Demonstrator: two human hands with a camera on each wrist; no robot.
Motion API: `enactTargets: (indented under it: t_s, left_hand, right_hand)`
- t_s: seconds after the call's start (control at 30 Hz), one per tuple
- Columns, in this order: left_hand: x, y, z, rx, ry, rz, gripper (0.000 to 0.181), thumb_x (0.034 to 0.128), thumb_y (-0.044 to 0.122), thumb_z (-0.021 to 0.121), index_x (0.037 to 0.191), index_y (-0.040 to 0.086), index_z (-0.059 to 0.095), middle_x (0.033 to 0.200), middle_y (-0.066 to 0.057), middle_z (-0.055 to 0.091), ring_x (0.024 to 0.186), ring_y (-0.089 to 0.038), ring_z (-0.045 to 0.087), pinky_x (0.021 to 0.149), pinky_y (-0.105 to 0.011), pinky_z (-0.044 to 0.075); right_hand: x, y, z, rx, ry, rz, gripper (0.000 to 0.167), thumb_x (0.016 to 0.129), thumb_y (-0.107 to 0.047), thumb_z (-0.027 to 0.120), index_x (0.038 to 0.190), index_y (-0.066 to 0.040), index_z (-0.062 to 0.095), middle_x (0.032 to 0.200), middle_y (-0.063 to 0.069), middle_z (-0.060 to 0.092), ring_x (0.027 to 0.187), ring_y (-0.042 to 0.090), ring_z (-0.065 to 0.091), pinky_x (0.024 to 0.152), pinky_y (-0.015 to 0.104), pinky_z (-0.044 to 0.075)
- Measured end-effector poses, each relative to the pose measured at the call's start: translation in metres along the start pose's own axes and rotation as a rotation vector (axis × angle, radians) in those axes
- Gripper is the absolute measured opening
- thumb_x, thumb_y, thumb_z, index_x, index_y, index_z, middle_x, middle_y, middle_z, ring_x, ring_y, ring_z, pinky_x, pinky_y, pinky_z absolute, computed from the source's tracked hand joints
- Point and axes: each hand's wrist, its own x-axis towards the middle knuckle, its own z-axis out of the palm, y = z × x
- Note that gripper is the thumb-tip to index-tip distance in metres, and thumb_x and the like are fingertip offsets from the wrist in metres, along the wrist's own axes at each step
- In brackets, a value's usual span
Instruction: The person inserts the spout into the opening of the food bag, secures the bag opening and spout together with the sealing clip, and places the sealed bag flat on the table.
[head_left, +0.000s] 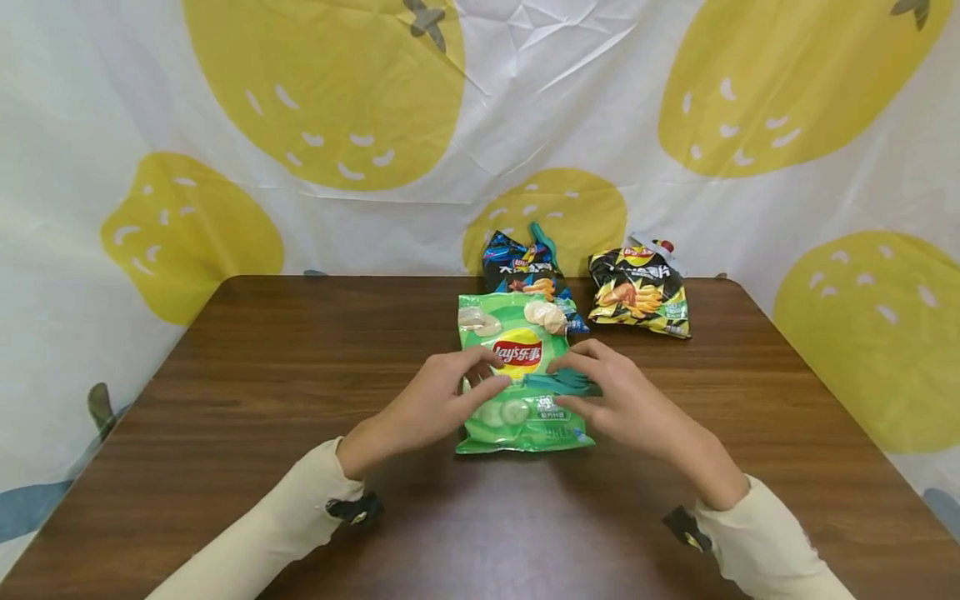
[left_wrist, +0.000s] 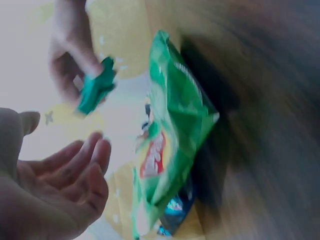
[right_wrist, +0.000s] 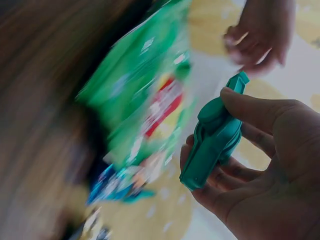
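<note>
A green bag of Lay's potato chips (head_left: 517, 352) lies on the table in front of me, logo facing up. Above its right side, my right hand (head_left: 630, 396) holds a teal-green bag clip (head_left: 558, 382) between thumb and fingers. The right wrist view shows this clip (right_wrist: 212, 137) more closely, with its long bars lying together. On the bag's left side hovers my left hand (head_left: 431, 400), its fingers loosely bent and nothing in them. In the left wrist view the left palm (left_wrist: 60, 200) is bare, apart from the bag (left_wrist: 172, 115).
Behind the green bag stands a dark blue chip bag (head_left: 517, 271) with a teal clip (head_left: 543, 240) at its top. To its right leans a black and yellow chip bag (head_left: 637, 292) with a pale clip (head_left: 660, 250). A lemon-print cloth (head_left: 562, 108) hangs behind the wooden table (head_left: 315, 358).
</note>
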Motion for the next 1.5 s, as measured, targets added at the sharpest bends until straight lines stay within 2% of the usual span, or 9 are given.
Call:
enactTargets:
  t_s: [0.13, 0.27, 0.6, 0.77, 0.93, 1.07, 1.23, 1.33, 1.5]
  left_hand:
    - [-0.003, 0.003, 0.007, -0.055, -0.109, 0.037, 0.024, 0.1027, 0.029, 0.057, 0.098, 0.01, 0.069, 0.079, -0.001, 0.07, 0.066, -0.006, 0.059, 0.06, -0.025, 0.05]
    - [-0.004, 0.002, 0.006, -0.172, -0.132, 0.035, 0.025, 0.1036, 0.023, 0.055, 0.085, 0.012, 0.067, 0.069, -0.007, 0.065, 0.057, -0.011, 0.057, 0.054, -0.026, 0.049]
    - [-0.002, -0.001, -0.002, -0.385, -0.196, -0.007, 0.027, 0.1043, 0.019, 0.053, 0.085, 0.011, 0.07, 0.071, -0.012, 0.066, 0.06, -0.02, 0.059, 0.056, -0.031, 0.049]
    - [-0.002, -0.001, -0.002, -0.439, -0.205, -0.017, 0.028, 0.1048, 0.019, 0.052, 0.085, 0.01, 0.07, 0.072, -0.012, 0.066, 0.061, -0.025, 0.06, 0.056, -0.031, 0.048]
    - [-0.003, 0.0, -0.002, -0.503, -0.204, -0.039, 0.026, 0.1048, 0.017, 0.051, 0.091, 0.007, 0.07, 0.073, -0.014, 0.067, 0.062, -0.036, 0.06, 0.056, -0.04, 0.05]
    - [-0.002, -0.002, 0.0, -0.535, -0.219, -0.036, 0.027, 0.1057, 0.019, 0.05, 0.091, 0.006, 0.069, 0.074, -0.013, 0.067, 0.063, -0.04, 0.06, 0.056, -0.044, 0.051]
    - [-0.002, -0.007, 0.004, -0.613, -0.26, -0.048, 0.034, 0.1081, 0.022, 0.043, 0.097, 0.003, 0.069, 0.076, -0.014, 0.068, 0.061, -0.029, 0.063, 0.056, -0.039, 0.05]
    - [-0.002, -0.011, 0.009, -0.679, -0.28, -0.106, 0.04, 0.109, 0.024, 0.04, 0.1, -0.004, 0.066, 0.076, -0.012, 0.067, 0.061, -0.021, 0.063, 0.056, -0.033, 0.05]
    - [-0.002, -0.016, 0.021, -0.851, -0.29, -0.302, 0.045, 0.1089, 0.024, 0.036, 0.098, -0.014, 0.058, 0.074, -0.007, 0.066, 0.06, -0.014, 0.061, 0.058, -0.026, 0.051]
  right_hand:
    - [0.011, -0.02, 0.004, 0.046, -0.04, -0.089, 0.033, 0.085, -0.018, 0.081, 0.116, -0.015, 0.069, 0.114, -0.001, 0.06, 0.1, 0.013, 0.06, 0.08, 0.032, 0.054]
    - [0.015, -0.026, 0.005, 0.091, -0.037, -0.14, 0.032, 0.084, -0.016, 0.081, 0.113, -0.018, 0.068, 0.115, -0.004, 0.061, 0.103, 0.011, 0.06, 0.083, 0.031, 0.053]
    - [0.018, -0.025, 0.001, 0.136, -0.041, -0.183, 0.033, 0.084, -0.014, 0.081, 0.115, -0.016, 0.068, 0.116, -0.004, 0.063, 0.105, 0.012, 0.06, 0.087, 0.032, 0.052]
    - [0.016, -0.025, -0.006, 0.202, -0.084, -0.091, 0.037, 0.087, -0.022, 0.078, 0.123, -0.019, 0.066, 0.119, -0.009, 0.064, 0.106, 0.009, 0.059, 0.086, 0.032, 0.053]
    - [0.016, -0.021, -0.013, 0.295, -0.088, 0.04, 0.03, 0.1, -0.027, 0.062, 0.129, -0.021, 0.065, 0.122, -0.011, 0.066, 0.103, 0.008, 0.062, 0.086, 0.03, 0.053]
    - [0.017, -0.016, -0.016, 0.352, -0.097, 0.104, 0.022, 0.102, -0.025, 0.059, 0.12, -0.018, 0.069, 0.103, -0.005, 0.07, 0.084, 0.012, 0.065, 0.076, 0.03, 0.054]
    - [0.018, -0.009, -0.017, 0.49, -0.142, 0.174, 0.017, 0.099, -0.021, 0.064, 0.11, -0.011, 0.072, 0.088, 0.002, 0.069, 0.07, 0.021, 0.064, 0.063, 0.033, 0.053]
    - [0.018, -0.004, -0.016, 0.514, -0.165, 0.181, 0.014, 0.098, -0.02, 0.065, 0.109, -0.013, 0.071, 0.085, 0.003, 0.068, 0.068, 0.023, 0.061, 0.059, 0.033, 0.051]
    - [0.019, 0.005, -0.009, 0.556, -0.202, 0.167, 0.009, 0.1, -0.018, 0.062, 0.103, -0.014, 0.069, 0.083, 0.004, 0.065, 0.069, 0.027, 0.059, 0.061, 0.032, 0.051]
